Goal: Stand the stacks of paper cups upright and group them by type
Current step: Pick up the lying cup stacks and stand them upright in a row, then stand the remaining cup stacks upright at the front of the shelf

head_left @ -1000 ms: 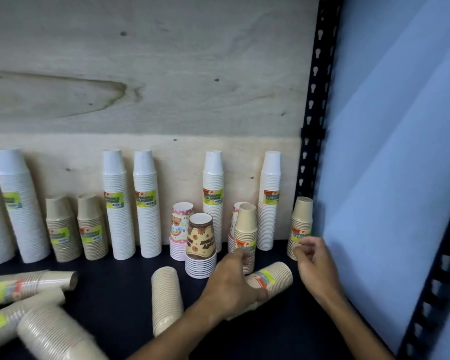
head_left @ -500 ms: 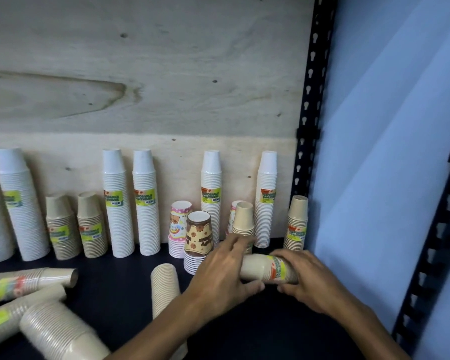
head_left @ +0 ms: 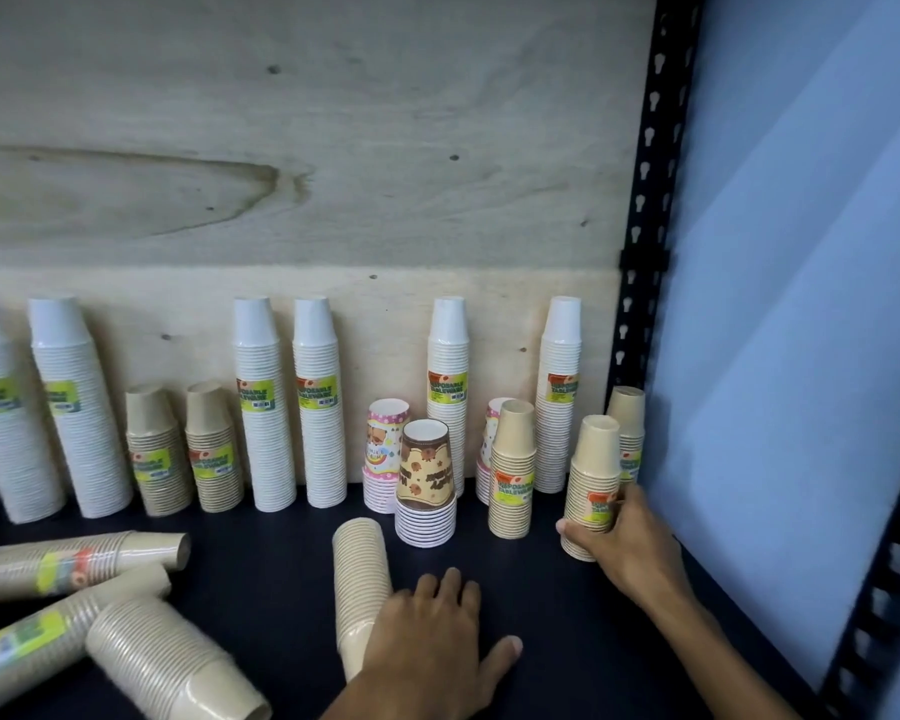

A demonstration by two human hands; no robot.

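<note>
Four kraft stacks lay flat on the dark shelf (head_left: pixel 261 589) while one was being stood up at the right.

The right hand (head_left: pixel 627 543) was clamped on an upright kraft stack (head_left: pixel 593 475), near the other kraft stacks beside the black post (head_left: pixel 645 200). The left hand (head_left: pixel 432 646) rested, fingers spread, on a fallen kraft stack (head_left: pixel 359 574); next it likely needed gripping, tipping upright.

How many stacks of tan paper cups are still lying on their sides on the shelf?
4. Three lie at the left front: one upper, one below it, one thick one. The fourth lies in the centre beside the left hand. More may lie outside the frame.
</note>
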